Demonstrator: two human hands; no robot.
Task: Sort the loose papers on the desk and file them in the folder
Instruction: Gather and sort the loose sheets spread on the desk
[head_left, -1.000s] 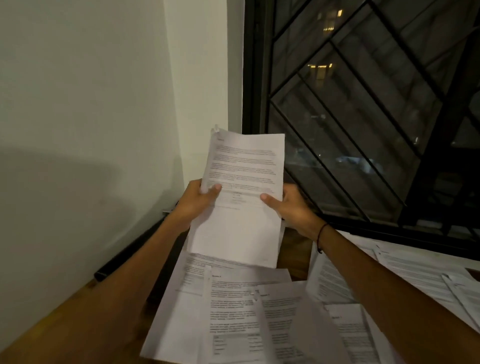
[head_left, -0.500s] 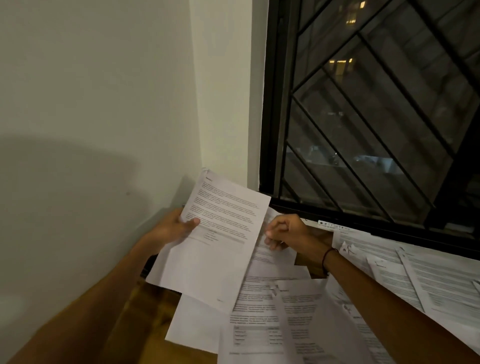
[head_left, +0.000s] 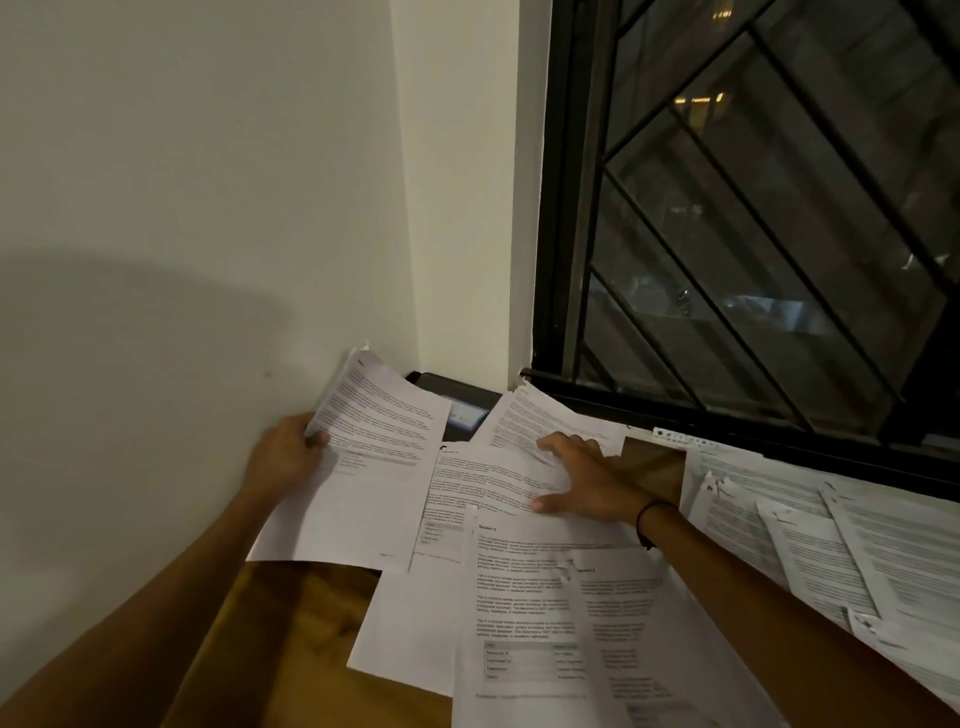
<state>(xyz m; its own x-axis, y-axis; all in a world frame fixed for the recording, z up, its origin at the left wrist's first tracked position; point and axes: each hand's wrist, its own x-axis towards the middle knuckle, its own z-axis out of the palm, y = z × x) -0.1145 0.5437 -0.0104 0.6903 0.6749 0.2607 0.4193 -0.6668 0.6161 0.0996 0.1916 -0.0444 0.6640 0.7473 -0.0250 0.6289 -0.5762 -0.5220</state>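
Your left hand (head_left: 283, 457) pinching stapled printed sheets (head_left: 374, 457) at left edge; your right hand (head_left: 584, 483) lying spread, palm down, on loose papers (head_left: 519, 597) covering wooden counter (head_left: 291, 639).

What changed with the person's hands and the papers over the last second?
The printed white sheet, first held up by both hands, came down toward the wooden desk on the left. The right hand let go and now lies spread on the loose printed papers there. The left hand still grips the sheet. The other papers stayed spread out.
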